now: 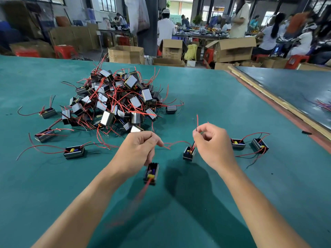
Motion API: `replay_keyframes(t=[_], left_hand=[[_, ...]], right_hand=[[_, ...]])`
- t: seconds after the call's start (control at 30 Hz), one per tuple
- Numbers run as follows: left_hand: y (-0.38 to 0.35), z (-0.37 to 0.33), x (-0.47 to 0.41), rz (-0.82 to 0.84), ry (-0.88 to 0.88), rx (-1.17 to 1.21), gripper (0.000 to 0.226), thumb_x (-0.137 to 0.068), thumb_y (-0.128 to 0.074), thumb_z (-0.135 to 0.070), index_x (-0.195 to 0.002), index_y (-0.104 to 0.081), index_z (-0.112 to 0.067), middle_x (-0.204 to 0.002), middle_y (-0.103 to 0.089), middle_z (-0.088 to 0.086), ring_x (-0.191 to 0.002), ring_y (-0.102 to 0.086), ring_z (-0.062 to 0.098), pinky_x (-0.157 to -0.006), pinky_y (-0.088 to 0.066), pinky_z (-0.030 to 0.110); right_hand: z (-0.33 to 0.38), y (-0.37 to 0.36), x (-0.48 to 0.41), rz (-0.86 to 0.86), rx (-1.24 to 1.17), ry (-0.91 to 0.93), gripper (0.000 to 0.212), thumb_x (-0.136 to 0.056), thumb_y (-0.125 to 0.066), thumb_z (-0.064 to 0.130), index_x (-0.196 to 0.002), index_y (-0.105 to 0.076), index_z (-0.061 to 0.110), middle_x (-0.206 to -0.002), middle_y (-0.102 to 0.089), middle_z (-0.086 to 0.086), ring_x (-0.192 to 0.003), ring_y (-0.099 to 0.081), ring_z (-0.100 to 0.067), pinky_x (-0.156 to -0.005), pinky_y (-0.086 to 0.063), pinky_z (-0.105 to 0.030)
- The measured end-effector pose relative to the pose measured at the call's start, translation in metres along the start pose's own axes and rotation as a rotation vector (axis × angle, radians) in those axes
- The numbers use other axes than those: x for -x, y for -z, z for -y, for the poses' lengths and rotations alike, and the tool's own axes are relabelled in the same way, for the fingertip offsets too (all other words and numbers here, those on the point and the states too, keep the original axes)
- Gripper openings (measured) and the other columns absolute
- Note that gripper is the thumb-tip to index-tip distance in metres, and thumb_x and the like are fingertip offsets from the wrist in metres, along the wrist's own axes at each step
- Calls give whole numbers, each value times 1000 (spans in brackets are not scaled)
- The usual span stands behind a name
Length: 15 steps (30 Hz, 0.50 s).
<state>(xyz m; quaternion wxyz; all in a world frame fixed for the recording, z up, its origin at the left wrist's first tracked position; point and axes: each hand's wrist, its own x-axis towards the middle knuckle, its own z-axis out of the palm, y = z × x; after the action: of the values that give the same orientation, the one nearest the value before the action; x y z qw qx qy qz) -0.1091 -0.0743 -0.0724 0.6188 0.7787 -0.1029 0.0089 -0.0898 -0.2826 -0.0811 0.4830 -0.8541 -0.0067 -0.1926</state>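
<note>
both bare forearms reach forward, converging toward the middle. the left hand (138, 149) is knuckles up, fingers curled in a pinch. the right hand (213, 142) is raised slightly, fingertips pinched together.

Teal-green table (223, 104). Toward its far left corner, a pile of boxes (116, 102), black and glossy silver, tangled in red and black wires (156, 76). By the near edge, the left box (151, 173), held by the left hand (138, 149), is black with yellow and purple parts; the right box (189, 153), held by the right hand (213, 147), is black with yellow. Beyond the far edge, brown cartons (125, 54).
</note>
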Motion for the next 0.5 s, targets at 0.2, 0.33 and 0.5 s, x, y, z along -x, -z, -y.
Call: replay_keyframes(t=[0.2, 0.33, 0.5], left_hand=[[0, -10, 8, 172, -30, 61, 36, -103, -42, -9, -77, -66, -7, -42, -36, -2, -50, -33, 20, -54, -39, 22], [-1, -9, 10, 256, -41, -55, 34, -104, -42, -12, -84, -69, -6, -52, -54, 1, -59, -48, 17, -70, -44, 29], [-3, -4, 10, 265, -20, -221, 15, -96, -57, -10, -86, -68, -12, -65, -63, -7, -62, -54, 8, -69, -47, 21]], right_hand=[[0, 2, -3, -51, -66, -65, 20, -86, -58, 13, -67, -54, 17, -60, -64, -10, -51, -49, -23, -57, -44, -35], [5, 0, -1, -44, -79, -8, 28, -85, -55, 27, -64, -54, 8, -61, -60, -12, -62, -56, -37, -62, -50, -44], [8, 1, 0, -43, -134, 6, 27, -80, -53, 30, -59, -57, 14, -59, -62, -3, -55, -58, -30, -65, -53, -47]])
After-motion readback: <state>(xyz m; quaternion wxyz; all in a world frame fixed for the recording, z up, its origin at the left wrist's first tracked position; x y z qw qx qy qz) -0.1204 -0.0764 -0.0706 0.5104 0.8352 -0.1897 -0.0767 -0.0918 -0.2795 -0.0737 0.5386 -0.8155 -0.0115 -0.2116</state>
